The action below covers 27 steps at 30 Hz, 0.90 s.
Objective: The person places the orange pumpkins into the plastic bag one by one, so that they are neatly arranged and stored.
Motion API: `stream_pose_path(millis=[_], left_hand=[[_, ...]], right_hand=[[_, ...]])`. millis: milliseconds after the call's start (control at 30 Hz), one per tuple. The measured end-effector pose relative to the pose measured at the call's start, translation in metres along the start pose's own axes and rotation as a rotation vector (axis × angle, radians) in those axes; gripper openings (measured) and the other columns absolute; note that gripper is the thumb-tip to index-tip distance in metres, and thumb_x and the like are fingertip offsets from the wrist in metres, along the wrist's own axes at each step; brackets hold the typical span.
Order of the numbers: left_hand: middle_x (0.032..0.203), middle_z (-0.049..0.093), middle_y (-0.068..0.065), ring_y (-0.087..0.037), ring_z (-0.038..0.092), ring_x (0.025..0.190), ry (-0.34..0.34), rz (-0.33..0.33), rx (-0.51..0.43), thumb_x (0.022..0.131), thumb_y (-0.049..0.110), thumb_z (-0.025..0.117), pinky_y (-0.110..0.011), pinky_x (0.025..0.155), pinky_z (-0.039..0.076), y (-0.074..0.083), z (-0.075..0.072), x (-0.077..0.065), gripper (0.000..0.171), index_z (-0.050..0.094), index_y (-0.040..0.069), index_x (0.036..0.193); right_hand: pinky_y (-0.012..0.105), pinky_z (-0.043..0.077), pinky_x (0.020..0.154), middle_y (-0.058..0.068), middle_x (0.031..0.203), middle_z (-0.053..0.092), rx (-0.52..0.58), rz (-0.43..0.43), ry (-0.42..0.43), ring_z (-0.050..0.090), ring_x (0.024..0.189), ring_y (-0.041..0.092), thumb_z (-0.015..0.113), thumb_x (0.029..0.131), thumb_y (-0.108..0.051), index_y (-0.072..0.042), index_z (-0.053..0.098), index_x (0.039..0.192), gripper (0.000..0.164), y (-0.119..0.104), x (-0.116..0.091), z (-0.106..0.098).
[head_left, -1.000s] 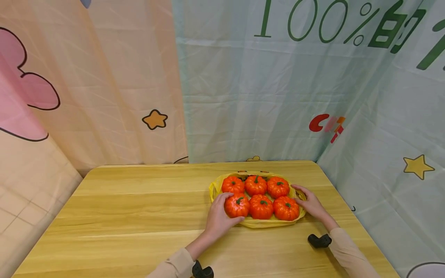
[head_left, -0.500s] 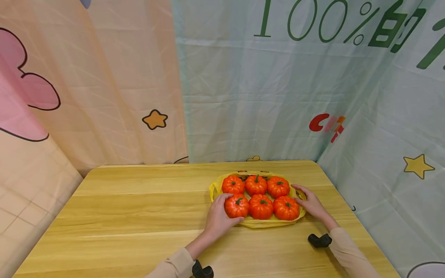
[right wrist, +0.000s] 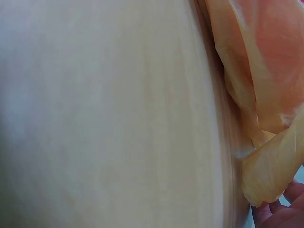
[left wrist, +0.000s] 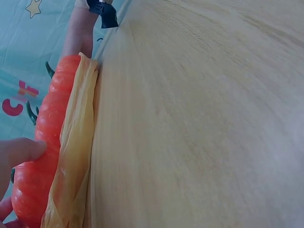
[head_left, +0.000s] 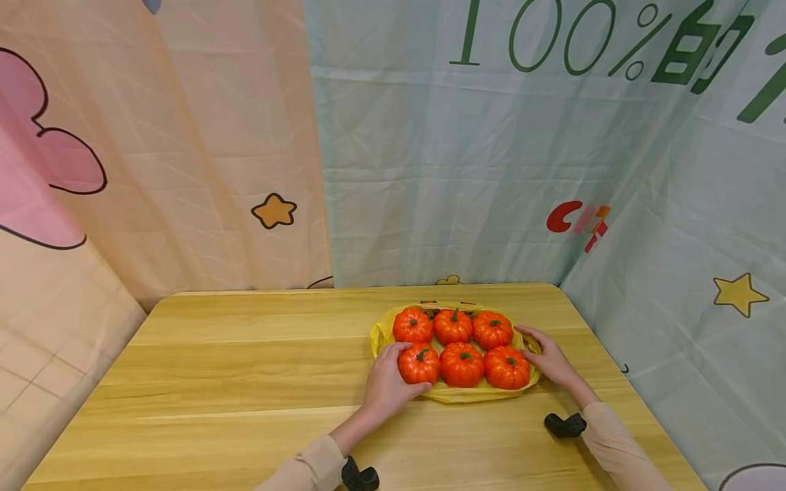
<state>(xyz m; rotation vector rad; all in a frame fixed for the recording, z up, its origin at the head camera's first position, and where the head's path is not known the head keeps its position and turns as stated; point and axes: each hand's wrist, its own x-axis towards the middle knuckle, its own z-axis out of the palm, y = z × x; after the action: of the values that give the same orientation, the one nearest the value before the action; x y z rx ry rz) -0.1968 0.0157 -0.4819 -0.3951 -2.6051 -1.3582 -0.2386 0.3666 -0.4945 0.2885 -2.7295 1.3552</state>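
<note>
Several orange-red mini pumpkins [head_left: 462,365] with green stems sit in two rows inside a yellow plastic bag [head_left: 448,395], whose rim lies spread around them. My left hand [head_left: 388,385] grips the front-left pumpkin [head_left: 419,363]; in the left wrist view its thumb presses on that pumpkin's near side [left wrist: 35,175], and other fingers reach around the far end. At the bag's right end, my right hand [head_left: 551,358] holds the bunched edge between thumb and fingers. In the right wrist view, fingertips [right wrist: 282,209] show behind a fold of the bag [right wrist: 273,166], partly hidden.
Everything stands on a light wooden table [head_left: 245,368], the bag toward its back right. A printed curtain [head_left: 442,170] hangs behind and at the sides. Black wrist-worn devices [head_left: 565,425] sit by both sleeves.
</note>
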Motion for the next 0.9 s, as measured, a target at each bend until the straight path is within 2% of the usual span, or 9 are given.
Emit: stream_pose_path(millis=[333, 700, 833, 900], left_hand=[[0.121, 0.058, -0.011, -0.032, 0.056, 0.110, 0.006, -0.008, 0.049, 0.064, 0.028, 0.088, -0.051, 0.092, 0.047, 0.0011, 0.0011, -0.0009, 0.069, 0.056, 0.007, 0.122], [0.126, 0.056, -0.012, -0.033, 0.053, 0.115, -0.043, -0.008, 0.096, 0.069, 0.033, 0.085, -0.052, 0.098, 0.044, 0.0019, -0.0007, 0.0012, 0.070, 0.054, 0.006, 0.126], [0.128, 0.055, -0.014, -0.034, 0.052, 0.116, -0.037, 0.021, 0.082, 0.069, 0.034, 0.085, -0.053, 0.097, 0.044, 0.0007, -0.0026, -0.0006, 0.071, 0.055, 0.006, 0.127], [0.129, 0.055, -0.013, -0.034, 0.052, 0.118, -0.029, 0.049, 0.063, 0.071, 0.033, 0.084, -0.053, 0.098, 0.044, 0.0000, -0.0052, -0.0021, 0.070, 0.054, 0.006, 0.128]], right_hand=[[-0.003, 0.023, 0.092, 0.031, 0.142, 0.042, 0.001, -0.005, 0.005, 0.032, 0.135, 0.045, 0.058, 0.092, -0.001, 0.007, 0.043, 0.138, 0.049, -0.0011, -0.0004, -0.0003], [-0.002, 0.026, 0.092, 0.031, 0.141, 0.043, 0.001, -0.036, 0.002, 0.034, 0.132, 0.046, 0.058, 0.092, 0.000, 0.008, 0.043, 0.138, 0.049, 0.0003, 0.0017, -0.0003], [-0.001, 0.027, 0.093, 0.030, 0.141, 0.044, 0.003, -0.040, 0.002, 0.036, 0.131, 0.046, 0.058, 0.092, -0.001, 0.007, 0.044, 0.138, 0.049, -0.0018, 0.0012, -0.0001], [0.004, 0.031, 0.097, 0.030, 0.140, 0.045, -0.009, -0.038, 0.005, 0.036, 0.131, 0.045, 0.059, 0.092, -0.003, 0.007, 0.044, 0.138, 0.049, -0.0030, 0.0003, -0.0005]])
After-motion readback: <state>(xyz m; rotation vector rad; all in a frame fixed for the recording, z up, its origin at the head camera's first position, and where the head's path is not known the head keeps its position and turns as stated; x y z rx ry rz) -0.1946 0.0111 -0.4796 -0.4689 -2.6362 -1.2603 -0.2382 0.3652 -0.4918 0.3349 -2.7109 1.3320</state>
